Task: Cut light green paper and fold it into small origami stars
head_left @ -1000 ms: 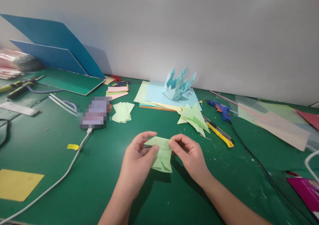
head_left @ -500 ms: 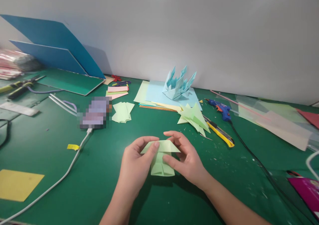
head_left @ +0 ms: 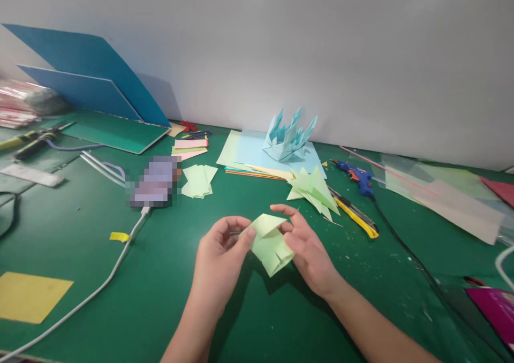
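A folded light-green paper [head_left: 268, 245] is held between my two hands just above the green table, tilted so its lower end points down and to the right. My left hand [head_left: 225, 253] pinches its left corner between thumb and fingers. On the other side, my right hand [head_left: 307, 250] grips the right edge, thumb in front and index finger raised; some of its fingers are hidden behind the paper. Beyond the hands lie a pile of folded green paper pieces [head_left: 313, 187] and a small stack of green sheets [head_left: 198, 181].
A blue origami piece [head_left: 287, 138] stands on stacked coloured paper [head_left: 244, 154] by the wall. To the right lie a yellow cutter [head_left: 357, 218] and a blue glue gun [head_left: 357, 176]. A blurred-out device [head_left: 155, 183] with a white cable [head_left: 116, 269] is at the left, near pliers [head_left: 34, 143].
The folded green paper has turned in my hands, its lower end swinging to the right. My right fingers have shifted up along its right edge; the left hand has barely moved.
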`<state>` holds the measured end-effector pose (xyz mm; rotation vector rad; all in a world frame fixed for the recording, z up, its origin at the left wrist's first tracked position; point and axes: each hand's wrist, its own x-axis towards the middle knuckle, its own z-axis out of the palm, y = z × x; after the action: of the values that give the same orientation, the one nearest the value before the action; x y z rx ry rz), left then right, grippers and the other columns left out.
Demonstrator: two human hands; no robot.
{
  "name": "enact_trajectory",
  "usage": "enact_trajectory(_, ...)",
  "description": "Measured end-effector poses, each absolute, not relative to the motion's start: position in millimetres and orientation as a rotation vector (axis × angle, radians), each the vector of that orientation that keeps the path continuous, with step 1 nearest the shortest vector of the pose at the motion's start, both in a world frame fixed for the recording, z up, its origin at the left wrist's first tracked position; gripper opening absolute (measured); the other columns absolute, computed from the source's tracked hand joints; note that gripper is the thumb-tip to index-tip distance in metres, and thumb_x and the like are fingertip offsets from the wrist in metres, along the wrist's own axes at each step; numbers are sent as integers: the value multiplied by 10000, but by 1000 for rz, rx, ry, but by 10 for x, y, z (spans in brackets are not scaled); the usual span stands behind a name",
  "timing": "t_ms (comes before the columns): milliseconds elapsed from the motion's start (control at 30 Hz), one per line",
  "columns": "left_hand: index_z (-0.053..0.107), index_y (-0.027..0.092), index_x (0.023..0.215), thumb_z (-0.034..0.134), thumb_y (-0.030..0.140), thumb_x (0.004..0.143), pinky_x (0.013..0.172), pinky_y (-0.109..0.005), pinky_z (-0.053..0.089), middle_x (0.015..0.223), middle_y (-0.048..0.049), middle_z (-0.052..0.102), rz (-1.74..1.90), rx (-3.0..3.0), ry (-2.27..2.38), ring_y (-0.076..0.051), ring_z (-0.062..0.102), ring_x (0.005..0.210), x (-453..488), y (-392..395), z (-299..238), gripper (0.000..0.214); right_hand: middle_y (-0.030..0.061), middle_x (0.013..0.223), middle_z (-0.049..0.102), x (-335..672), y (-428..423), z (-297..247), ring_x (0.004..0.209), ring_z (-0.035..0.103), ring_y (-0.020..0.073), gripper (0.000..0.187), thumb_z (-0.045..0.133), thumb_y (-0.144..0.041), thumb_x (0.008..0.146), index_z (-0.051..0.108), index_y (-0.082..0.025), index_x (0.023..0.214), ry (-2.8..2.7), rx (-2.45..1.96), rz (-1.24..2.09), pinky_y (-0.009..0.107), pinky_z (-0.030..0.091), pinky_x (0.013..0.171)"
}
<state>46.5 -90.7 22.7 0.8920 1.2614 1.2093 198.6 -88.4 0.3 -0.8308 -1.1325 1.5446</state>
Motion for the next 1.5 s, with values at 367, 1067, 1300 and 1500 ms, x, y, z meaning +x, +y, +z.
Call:
enact_trajectory(367,655,164,814,704,312,636,463,-173,407,735,12,612,1164,906,1237,-84,543,544,534,-934,245,236,-24,822,575,1899,-931,-37,682,532,134,556,686,-310,736,391,-298,1207,-1100,-985,1422,268,469,639)
enact_trajectory(1067,710,166,802,688,295,664,627,-248,492,831,-66,733,1074,1028,1271,-184,656,732,517,-925,209,190,-31,755,556,1911,-923,-4,616,492,114,442,665,-293,754,450,-255,1139,-1190,-1081,1267,237,442,577)
enact_trajectory(1300,726,167,826,673,304,669,640,-270,491,815,-68,738,1012,1082,1329,-201,659,735,509,-928,210,215,-30,750,551,1915,-928,-9,625,499,121,411,658,-303,746,447,-247,1094,-1194,-1087,1286,244,444,576)
enact_trajectory(1500,735,161,812,676,288,663,633,-272,491,770,-61,736,953,1106,1310,-204,659,711,506,-939,220,204,-47,733,486,1912,-930,-14,593,463,109,410,649,-285,719,451,-252,1076,-1184,-1092,1277,227,422,535)
